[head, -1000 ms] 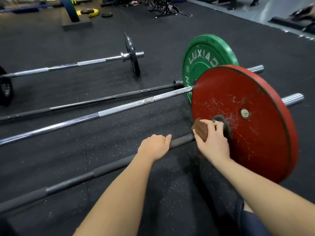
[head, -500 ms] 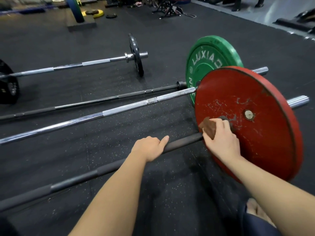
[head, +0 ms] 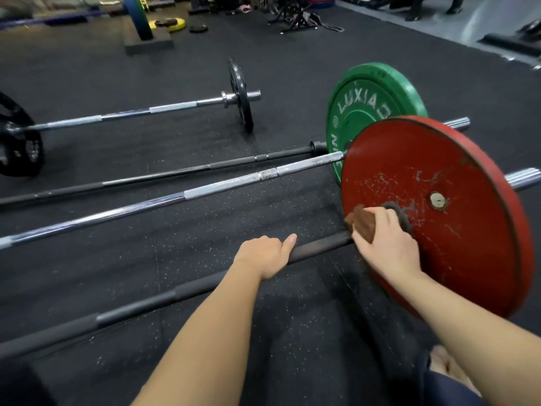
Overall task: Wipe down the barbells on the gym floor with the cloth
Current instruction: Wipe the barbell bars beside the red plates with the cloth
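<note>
Barbells (head: 210, 167) lay four abreast on the speckled black gym floor (head: 205, 341), with a person's bare forearms reaching in from below. Largest in view was a scuffed red plate (head: 462, 244), upright on the right end of the nearest bar (head: 187, 290), whose shaft was dark. A chrome sleeve (head: 524, 177) poked out beyond the plate. Just behind it stood a green plate (head: 366, 101) with pale lettering, and a chrome bar (head: 164, 200) ran up to it. A thinner black bar lay next, between the chrome bar and the far bar (head: 172, 107), which carried a narrow black plate (head: 241, 95) at its right end and another at the left edge of the view.

The left hand (head: 265, 254) rested on the nearest bar's shaft, fingers curled over its far side and thumb stretched along it toward the red plate. The right hand (head: 386, 244), just beside it, grasped a folded brown cloth (head: 363, 225) and pressed it where the shaft met the red plate's hub. More plates and gear sat blurred along the far edge of the floor.
</note>
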Demonstrator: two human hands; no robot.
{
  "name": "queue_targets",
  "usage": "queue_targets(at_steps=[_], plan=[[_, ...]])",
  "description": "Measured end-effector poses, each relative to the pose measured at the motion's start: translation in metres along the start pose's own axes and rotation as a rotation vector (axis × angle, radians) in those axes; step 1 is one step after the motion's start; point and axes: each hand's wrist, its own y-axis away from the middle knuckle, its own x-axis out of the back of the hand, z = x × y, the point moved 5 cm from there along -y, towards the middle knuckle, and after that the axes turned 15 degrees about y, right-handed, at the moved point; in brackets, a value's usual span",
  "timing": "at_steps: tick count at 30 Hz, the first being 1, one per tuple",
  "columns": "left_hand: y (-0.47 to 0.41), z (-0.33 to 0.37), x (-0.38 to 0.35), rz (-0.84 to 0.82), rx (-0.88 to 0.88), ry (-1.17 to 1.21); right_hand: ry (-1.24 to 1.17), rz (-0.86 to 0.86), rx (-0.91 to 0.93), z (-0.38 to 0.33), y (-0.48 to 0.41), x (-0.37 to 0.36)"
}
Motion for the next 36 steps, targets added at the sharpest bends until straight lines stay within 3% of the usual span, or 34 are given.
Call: queue_targets(at_steps=[3, 6, 10, 13, 18, 21, 24, 28, 31, 36], plan=[[0.002, -0.005, 0.003, 0.032, 0.023, 0.112, 0.078, -0.002, 0.001, -0.013, 0.004, -0.002], [0.007, -0.009, 0.009, 0.063, 0.035, 0.203, 0.074, 0.008, 0.179, -0.057, 0.028, -0.011], [0.015, -0.028, 0.013, 0.092, 0.080, 0.139, 0.016, 0.133, 0.388, -0.109, 0.060, -0.014], [0.020, -0.049, 0.019, 0.137, 0.203, 0.110, 0.058, 0.202, 0.435, -0.106, 0.050, -0.009], [0.025, -0.051, 0.016, 0.054, 0.221, 0.138, 0.141, 0.039, 0.197, -0.041, 0.003, 0.000], [0.024, -0.050, 0.015, 0.047, 0.214, 0.128, 0.066, 0.059, 0.041, -0.018, 0.002, 0.006], [0.021, -0.050, 0.013, 0.024, 0.212, 0.113, -0.023, 0.008, 0.041, -0.048, 0.019, 0.003], [0.018, -0.053, 0.012, 0.012, 0.244, 0.110, -0.117, -0.023, 0.244, -0.102, 0.054, -0.005], [0.018, -0.056, 0.013, 0.023, 0.279, 0.086, -0.072, -0.048, 0.335, -0.091, 0.043, -0.002], [0.019, -0.058, 0.012, 0.022, 0.284, 0.103, -0.052, -0.035, 0.032, -0.026, 0.010, 0.005]])
